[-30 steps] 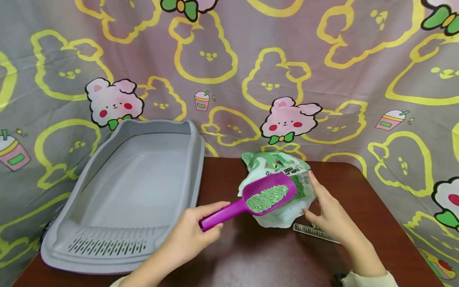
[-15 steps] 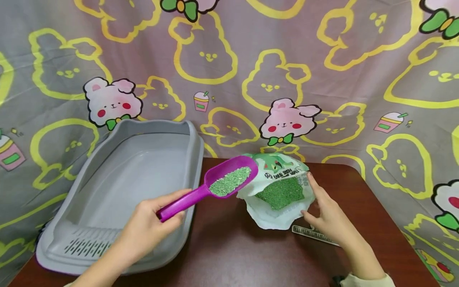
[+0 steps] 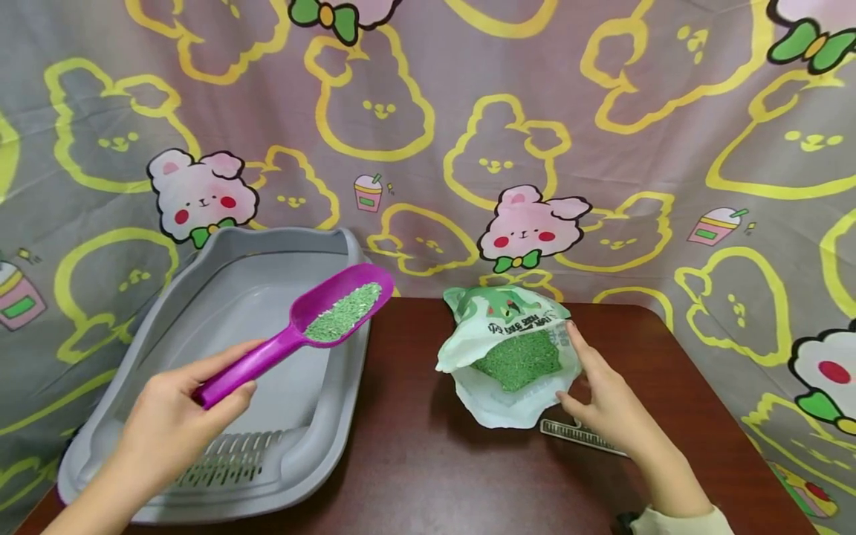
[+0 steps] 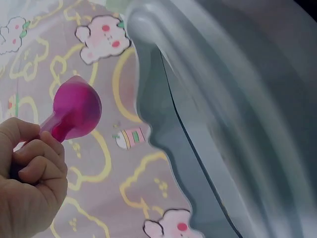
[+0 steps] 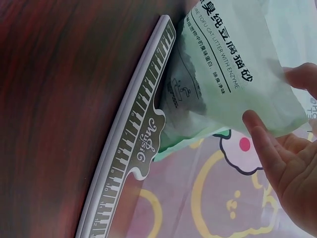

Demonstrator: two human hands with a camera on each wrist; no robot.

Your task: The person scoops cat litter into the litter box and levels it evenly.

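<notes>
My left hand [image 3: 177, 405] grips the handle of a purple scoop [image 3: 250, 368], thumb along one side, and holds it over the right side of a grey litter box [image 3: 334, 438]. Green pellet litter [image 3: 344, 312] lies in the scoop's bowl. In the left wrist view the scoop [image 4: 79, 109] shows from behind its handle, with curled fingers round it. My right hand [image 3: 618, 409] holds the side edge of an open bag of tofu cat litter [image 3: 508, 412], index finger at the upper corner and thumb lower down. Green pellets [image 3: 518, 360] show inside the bag's mouth.
A ruler with piano-key markings [image 5: 131, 129] lies on the dark brown table [image 3: 441, 475], partly under my right hand in the head view. Behind the table hangs a patterned curtain [image 3: 414, 178]. Slots [image 3: 227, 461] line the litter box's near end.
My left hand has carried the loaded scoop leftward from over the bag to over the litter box, uncovering the bag's mouth. The right hand stays at the bag's edge.
</notes>
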